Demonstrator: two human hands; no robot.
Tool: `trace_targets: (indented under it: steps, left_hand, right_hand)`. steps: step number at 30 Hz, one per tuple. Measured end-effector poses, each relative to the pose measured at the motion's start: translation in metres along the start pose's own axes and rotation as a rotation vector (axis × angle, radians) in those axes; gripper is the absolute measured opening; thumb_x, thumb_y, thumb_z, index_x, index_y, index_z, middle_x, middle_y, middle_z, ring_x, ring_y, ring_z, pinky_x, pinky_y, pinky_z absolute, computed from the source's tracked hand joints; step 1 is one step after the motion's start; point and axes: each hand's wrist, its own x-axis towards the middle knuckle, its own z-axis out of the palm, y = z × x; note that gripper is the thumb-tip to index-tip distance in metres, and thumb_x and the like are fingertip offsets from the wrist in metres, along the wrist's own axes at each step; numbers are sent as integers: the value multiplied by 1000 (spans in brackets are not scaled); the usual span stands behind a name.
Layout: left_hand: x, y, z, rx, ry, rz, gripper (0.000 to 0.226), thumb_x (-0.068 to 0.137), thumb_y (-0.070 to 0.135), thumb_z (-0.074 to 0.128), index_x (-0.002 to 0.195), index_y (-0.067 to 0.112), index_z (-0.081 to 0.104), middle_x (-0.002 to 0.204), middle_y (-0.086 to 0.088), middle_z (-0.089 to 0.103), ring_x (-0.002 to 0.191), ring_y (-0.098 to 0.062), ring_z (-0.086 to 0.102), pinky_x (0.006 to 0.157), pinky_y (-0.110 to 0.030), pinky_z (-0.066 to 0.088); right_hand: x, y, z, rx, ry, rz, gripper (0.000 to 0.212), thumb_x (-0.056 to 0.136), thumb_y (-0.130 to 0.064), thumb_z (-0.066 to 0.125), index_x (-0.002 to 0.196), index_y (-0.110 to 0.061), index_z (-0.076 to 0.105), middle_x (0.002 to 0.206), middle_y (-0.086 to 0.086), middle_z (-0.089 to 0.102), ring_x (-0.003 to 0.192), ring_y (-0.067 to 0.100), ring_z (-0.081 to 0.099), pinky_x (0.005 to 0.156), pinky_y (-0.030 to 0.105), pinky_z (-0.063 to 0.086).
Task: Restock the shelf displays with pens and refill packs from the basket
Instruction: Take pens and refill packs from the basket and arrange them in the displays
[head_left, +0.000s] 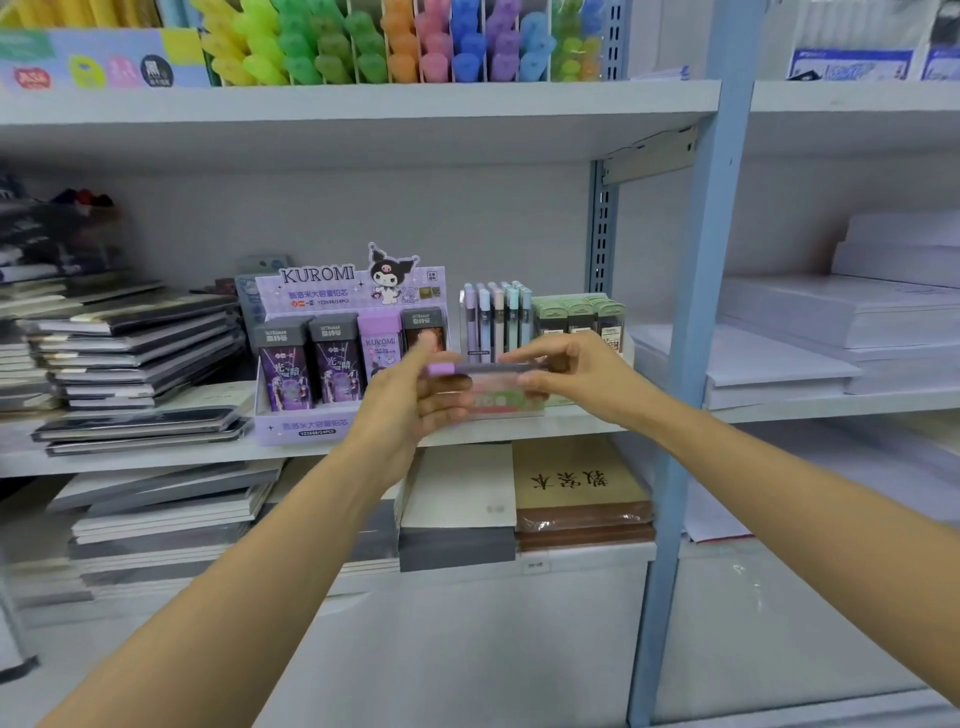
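Left hand (410, 400) and right hand (576, 374) each pinch an end of our purple pen (488, 368). Clip the pen holder (496, 322) and we'd likely topple its pens.

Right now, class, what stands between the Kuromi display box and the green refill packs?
Head view: pastel pens stand between the Kuromi display box and the green refill packs.

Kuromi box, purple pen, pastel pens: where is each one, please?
Kuromi box (317, 291), head view, on its printed header card.
purple pen (488, 367), head view, on the dark barrel, mid-length.
pastel pens (498, 322), head view, on the middle pen's barrel.
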Motion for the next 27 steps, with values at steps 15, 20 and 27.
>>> trace_targets:
  steps: [15, 20, 27]
  left_hand:
    - [-18, -4, -33, 694, -50, 338, 15, 93, 22, 63, 88, 10, 71, 80, -7, 72, 69, -11, 59, 69, -35, 50]
    - [-23, -10, -63, 1027, 146, 575, 23, 91, 31, 64, 107, 14, 65, 108, 0, 60, 99, -12, 54, 87, -29, 42]
    - [-24, -23, -101, 1614, 175, 631, 53, 82, 18, 69, 132, 9, 55, 137, -12, 53, 132, -33, 43, 114, -46, 23]
  right_hand:
    - [23, -44, 49, 32, -47, -20, 37, 93, -18, 62, 130, -17, 57, 98, -1, 68, 89, 9, 65, 75, 25, 56]
    - [48, -61, 56, 71, 58, -2, 25, 93, -14, 60, 117, -17, 55, 92, -1, 71, 86, 13, 70, 68, 20, 55]
    - [89, -66, 63, 23, 293, -32, 16, 96, -9, 56, 106, -13, 45, 110, 11, 68, 95, 19, 67, 79, 32, 58]
